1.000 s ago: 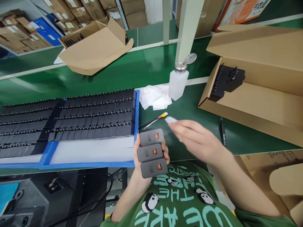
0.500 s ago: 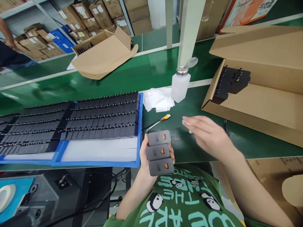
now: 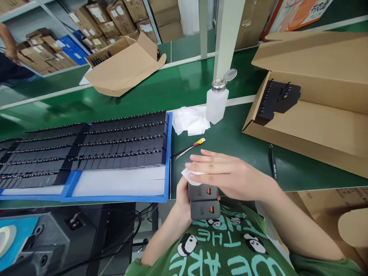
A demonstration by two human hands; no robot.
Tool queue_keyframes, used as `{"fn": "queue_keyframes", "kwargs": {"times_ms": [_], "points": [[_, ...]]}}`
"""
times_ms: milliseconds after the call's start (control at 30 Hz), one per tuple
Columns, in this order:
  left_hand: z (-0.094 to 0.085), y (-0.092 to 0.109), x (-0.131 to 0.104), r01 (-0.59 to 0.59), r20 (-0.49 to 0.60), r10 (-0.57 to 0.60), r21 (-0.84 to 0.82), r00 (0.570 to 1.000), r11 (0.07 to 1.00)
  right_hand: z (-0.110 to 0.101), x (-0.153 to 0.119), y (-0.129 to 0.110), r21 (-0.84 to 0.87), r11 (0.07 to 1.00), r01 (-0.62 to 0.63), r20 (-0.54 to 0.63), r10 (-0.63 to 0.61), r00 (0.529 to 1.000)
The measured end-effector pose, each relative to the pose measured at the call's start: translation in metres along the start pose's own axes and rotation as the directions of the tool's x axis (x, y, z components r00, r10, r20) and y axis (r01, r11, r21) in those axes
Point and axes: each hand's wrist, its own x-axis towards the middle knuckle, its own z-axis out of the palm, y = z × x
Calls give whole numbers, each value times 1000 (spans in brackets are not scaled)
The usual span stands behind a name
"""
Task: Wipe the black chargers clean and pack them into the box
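My left hand (image 3: 183, 197) is wrapped around a stack of dark grey power adapters (image 3: 204, 210) with orange USB ports. Two of them show; the one furthest from my body is covered. Over that covered end lies my right hand (image 3: 230, 172), palm down and fingers stretched out, with a small white wipe (image 3: 191, 177) under the fingertips against the stack. Just beyond, a cable with a yellow-and-red USB plug (image 3: 200, 142) and metal tweezers (image 3: 183, 154) lie on the green bench.
Blue trays (image 3: 168, 161) with rows of black adapters stand at the left. Behind my hands are a pile of white wipes (image 3: 191, 120) and a pump bottle (image 3: 216, 107). An open carton (image 3: 322, 145) sits right, beside black tweezers (image 3: 272, 161). Another person's arm (image 3: 8, 42) shows far left.
My right hand has moved left and down, bringing the white wipe onto the far end of the stack. My left hand has shifted slightly right and toward my body with the adapters.
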Motion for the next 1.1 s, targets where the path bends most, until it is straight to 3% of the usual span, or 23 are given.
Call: {"fn": "queue_keyframes", "kwargs": {"times_ms": [100, 233, 333, 433, 467, 567, 600, 733, 900, 1000, 1100], "points": [[2, 4, -2, 0, 66, -1, 17, 998, 1000, -16, -17, 4, -47, 999, -25, -3, 25, 1000], [6, 12, -3, -68, 134, 68, -7, 989, 998, -35, -42, 5, -272, 952, -144, -4, 149, 989], [7, 14, -2, -111, 164, 114, -26, 980, 993, -34, -51, 1, -293, 889, -353, -248, 286, 926], [7, 12, -1, -108, 171, 111, -31, 979, 994, -17, -44, -12, -179, 872, -455, -546, 296, 784], [7, 11, -1, -102, 170, 105, -30, 980, 994, -9, -39, -16, -167, 892, -421, -556, 267, 787], [5, 8, -2, -96, 156, 100, -32, 983, 995, 13, -27, -27, -160, 957, -241, -365, 170, 915], [4, 7, -3, -98, 147, 102, -34, 984, 995, 19, -25, -29, -157, 967, -203, -311, 146, 939], [0, 7, -6, -109, 115, 113, -43, 987, 993, 31, -30, -31, -212, 963, -168, -304, 98, 948], [1, 16, -9, -143, 79, 148, -59, 986, 988, 23, -41, -31, -137, 983, -120, -211, 89, 973], [5, 21, -11, -178, 70, 182, -71, 981, 982, 10, -44, -31, -78, 967, -242, -240, 217, 946], [9, 23, -14, -183, 54, 187, -72, 981, 980, 2, -41, -33, -45, 920, -390, -458, 328, 826]]}}
